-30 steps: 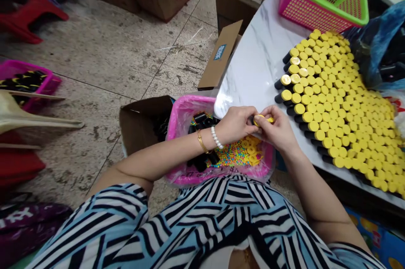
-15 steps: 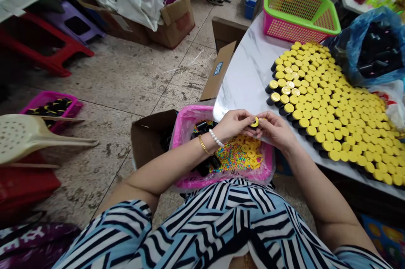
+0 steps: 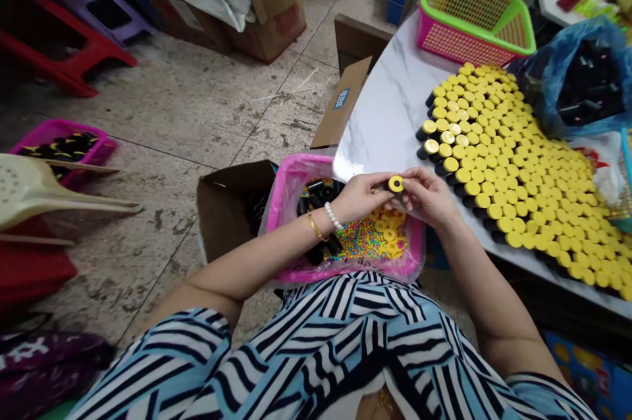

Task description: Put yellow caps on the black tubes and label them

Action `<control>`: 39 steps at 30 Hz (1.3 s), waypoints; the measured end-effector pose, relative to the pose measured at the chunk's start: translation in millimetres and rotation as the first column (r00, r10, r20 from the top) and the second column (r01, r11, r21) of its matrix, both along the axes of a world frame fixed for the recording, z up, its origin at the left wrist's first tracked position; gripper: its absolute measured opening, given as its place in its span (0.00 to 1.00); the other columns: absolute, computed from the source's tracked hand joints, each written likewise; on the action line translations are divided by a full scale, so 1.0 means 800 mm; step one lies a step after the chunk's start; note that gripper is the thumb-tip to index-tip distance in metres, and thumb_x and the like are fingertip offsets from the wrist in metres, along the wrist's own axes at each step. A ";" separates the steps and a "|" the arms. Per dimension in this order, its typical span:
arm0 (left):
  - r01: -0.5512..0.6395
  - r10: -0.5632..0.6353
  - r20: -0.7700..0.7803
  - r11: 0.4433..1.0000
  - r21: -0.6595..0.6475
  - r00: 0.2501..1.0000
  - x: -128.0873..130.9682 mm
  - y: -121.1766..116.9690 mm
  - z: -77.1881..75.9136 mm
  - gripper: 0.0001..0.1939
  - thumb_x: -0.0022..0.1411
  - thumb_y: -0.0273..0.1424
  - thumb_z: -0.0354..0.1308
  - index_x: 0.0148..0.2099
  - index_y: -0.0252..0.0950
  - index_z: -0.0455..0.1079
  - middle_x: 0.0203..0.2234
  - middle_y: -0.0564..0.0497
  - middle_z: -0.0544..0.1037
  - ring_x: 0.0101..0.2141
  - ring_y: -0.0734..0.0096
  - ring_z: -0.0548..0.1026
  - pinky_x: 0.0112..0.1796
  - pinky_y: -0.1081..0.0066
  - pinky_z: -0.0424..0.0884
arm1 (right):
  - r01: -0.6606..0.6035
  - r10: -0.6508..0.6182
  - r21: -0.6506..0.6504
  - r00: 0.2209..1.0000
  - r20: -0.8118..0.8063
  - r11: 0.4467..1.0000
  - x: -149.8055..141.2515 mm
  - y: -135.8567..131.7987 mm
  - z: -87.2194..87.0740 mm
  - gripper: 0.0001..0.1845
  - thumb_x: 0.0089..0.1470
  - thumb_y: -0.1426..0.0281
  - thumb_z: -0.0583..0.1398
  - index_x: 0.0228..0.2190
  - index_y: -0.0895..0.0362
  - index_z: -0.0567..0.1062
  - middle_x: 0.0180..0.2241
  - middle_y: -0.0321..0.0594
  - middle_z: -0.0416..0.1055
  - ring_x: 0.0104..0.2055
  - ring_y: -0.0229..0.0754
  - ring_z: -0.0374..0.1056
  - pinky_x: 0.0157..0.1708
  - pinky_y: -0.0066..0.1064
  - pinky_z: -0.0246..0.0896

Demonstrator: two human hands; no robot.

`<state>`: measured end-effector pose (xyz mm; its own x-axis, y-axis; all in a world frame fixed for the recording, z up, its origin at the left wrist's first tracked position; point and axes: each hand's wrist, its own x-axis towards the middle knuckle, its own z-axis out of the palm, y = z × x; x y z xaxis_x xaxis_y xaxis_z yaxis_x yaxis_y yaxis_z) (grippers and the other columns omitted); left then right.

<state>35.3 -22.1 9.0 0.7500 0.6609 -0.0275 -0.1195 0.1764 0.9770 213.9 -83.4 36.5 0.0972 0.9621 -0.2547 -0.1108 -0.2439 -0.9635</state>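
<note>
Over the pink tub (image 3: 282,209), my left hand (image 3: 359,197) is closed round a small black tube whose yellow ring-shaped end (image 3: 395,183) faces up, with a dark hole in its middle. My right hand (image 3: 430,199) is closed beside it, thumb and fingers pinched against the edge of the ring; whatever lies between those fingertips is hidden. Inside the lined tub are small multicoloured beads (image 3: 358,240), loose yellow rings (image 3: 392,242) and black tubes (image 3: 334,245). To the right, many yellow-topped black tubes (image 3: 523,176) stand packed upright on the marbled table (image 3: 380,110).
A green and pink basket (image 3: 474,31) and a blue plastic bag (image 3: 553,91) of black pieces stand on the table. Left of the tub is an open cardboard box (image 3: 222,209). A pale perforated stool (image 3: 29,183) and a pink basket (image 3: 101,150) are farther left.
The yellow end has turned to face up, its dark hole now plain to see. Both hands stay together over the tub. My view tilted up, then slightly back down.
</note>
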 end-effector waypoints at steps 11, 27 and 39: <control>-0.293 0.453 -0.136 0.748 0.596 0.881 0.017 -0.016 -0.012 0.08 0.51 0.21 0.62 0.34 0.34 0.67 0.31 0.53 0.71 0.31 0.74 0.70 0.31 0.75 0.67 | -0.147 -0.010 0.177 0.742 0.671 0.973 -0.019 -0.024 0.022 0.12 0.57 0.65 0.66 0.45 0.49 0.77 0.25 0.30 0.63 0.27 0.37 0.59 0.29 0.29 0.57; -0.012 0.110 -0.173 0.874 0.487 0.979 0.000 0.010 0.017 0.23 0.65 0.33 0.61 0.62 0.38 0.72 0.43 0.47 0.83 0.34 0.73 0.78 0.38 0.71 0.74 | 0.097 -0.121 -0.121 0.970 -0.212 0.988 0.022 0.005 0.008 0.19 0.49 0.59 0.72 0.37 0.60 0.81 0.25 0.38 0.75 0.23 0.32 0.68 0.19 0.20 0.63; -0.050 0.150 -0.090 0.736 0.675 0.985 0.004 0.012 0.006 0.12 0.69 0.30 0.59 0.53 0.38 0.74 0.46 0.46 0.82 0.45 0.67 0.79 0.49 0.65 0.74 | -0.174 0.166 -0.201 0.984 -0.056 0.964 0.027 0.027 0.024 0.20 0.48 0.62 0.73 0.31 0.54 0.69 0.17 0.24 0.61 0.15 0.27 0.48 0.13 0.19 0.40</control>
